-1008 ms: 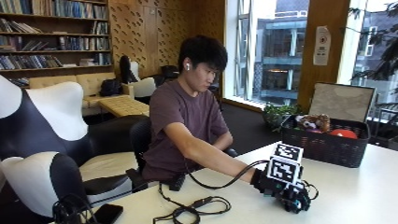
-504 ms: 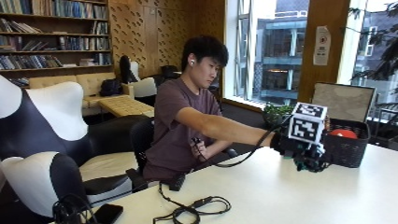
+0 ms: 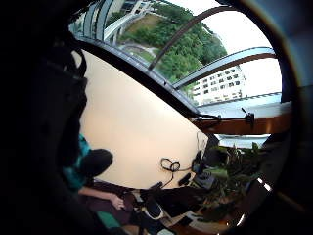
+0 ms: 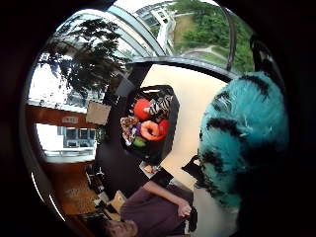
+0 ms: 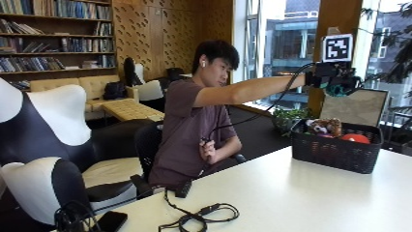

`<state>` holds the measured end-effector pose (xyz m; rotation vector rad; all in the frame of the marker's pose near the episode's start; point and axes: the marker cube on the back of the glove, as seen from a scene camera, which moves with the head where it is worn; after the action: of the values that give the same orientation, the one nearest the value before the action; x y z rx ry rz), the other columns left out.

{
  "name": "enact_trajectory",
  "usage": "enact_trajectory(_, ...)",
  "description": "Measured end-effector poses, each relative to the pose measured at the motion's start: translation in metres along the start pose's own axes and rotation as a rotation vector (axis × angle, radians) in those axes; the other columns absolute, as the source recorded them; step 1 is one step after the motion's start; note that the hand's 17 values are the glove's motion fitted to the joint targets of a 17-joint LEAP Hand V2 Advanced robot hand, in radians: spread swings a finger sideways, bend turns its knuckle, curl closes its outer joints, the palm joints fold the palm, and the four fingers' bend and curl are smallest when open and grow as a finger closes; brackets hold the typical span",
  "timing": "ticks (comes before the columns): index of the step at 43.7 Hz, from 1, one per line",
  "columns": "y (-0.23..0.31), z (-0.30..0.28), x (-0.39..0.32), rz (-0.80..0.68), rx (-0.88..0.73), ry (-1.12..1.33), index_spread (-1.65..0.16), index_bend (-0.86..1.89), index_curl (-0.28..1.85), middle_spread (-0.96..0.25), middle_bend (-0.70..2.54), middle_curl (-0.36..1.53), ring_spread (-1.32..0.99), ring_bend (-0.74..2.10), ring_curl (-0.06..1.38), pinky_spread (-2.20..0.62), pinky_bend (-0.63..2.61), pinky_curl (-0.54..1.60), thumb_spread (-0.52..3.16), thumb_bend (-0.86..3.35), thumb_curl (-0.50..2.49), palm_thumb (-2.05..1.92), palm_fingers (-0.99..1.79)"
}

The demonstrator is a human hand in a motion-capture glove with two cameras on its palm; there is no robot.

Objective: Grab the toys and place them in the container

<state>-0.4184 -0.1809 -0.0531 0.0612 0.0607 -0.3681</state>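
Raised since half a second ago, the gloved right hand (image 5: pixel 336 79) now hangs high above the black basket (image 5: pixel 334 153), arm stretched out at about head height, where earlier it was level with the basket's near rim. Its fingers are curled round a teal and black striped plush toy (image 4: pixel 243 140), which shows as a small teal patch under the glove in the outside view and fills much of the thumb side palm view, close against the palm. Which animal the plush is cannot be made out from here.

Well below that hand, the basket stands on the white counter (image 5: pixel 289 193) by the window. In it lie a red ball (image 5: pixel 355 138) and a brown plush toy (image 5: pixel 327 126); the thumb side palm view also shows an orange ring (image 4: pixel 150 130) and a black and white striped toy (image 4: pixel 160 105) among them.

Down at chest height, the person's bare left hand (image 5: pixel 206 148) grips a black cable (image 5: pixel 199 215) that trails to a coil on the near part of the counter, far below and behind the raised hand. A dark phone (image 5: pixel 110 221) lies at the counter's near corner.
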Motion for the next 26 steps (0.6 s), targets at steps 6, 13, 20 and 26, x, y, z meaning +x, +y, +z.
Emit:
enact_trajectory(6,-0.006,-0.023,-0.079,-0.176,0.016,-0.072,-0.31,0.93,1.00,-0.26,1.22,0.83,-0.55,1.04,0.85,-0.37,1.06,0.64,0.69,0.05,0.81,0.62,0.53)
enact_trajectory(13,-0.017,-0.024,-0.167,-0.185,0.001,-0.074,-0.31,0.96,1.05,-0.26,1.24,0.87,-0.56,1.09,0.88,-0.36,1.10,0.67,0.68,0.03,0.84,0.62,0.48)
enact_trajectory(20,-0.019,-0.011,-0.221,-0.318,-0.015,-0.088,-0.31,0.97,1.10,-0.25,1.25,0.90,-0.56,1.12,0.89,-0.36,1.13,0.69,0.67,0.01,0.87,0.62,0.44)
enact_trajectory(26,-0.020,0.011,-0.240,-0.334,-0.166,-0.081,-0.30,0.88,1.11,-0.25,1.20,0.91,-0.54,1.17,0.90,-0.35,1.15,0.70,0.71,-0.03,0.87,0.58,0.31)
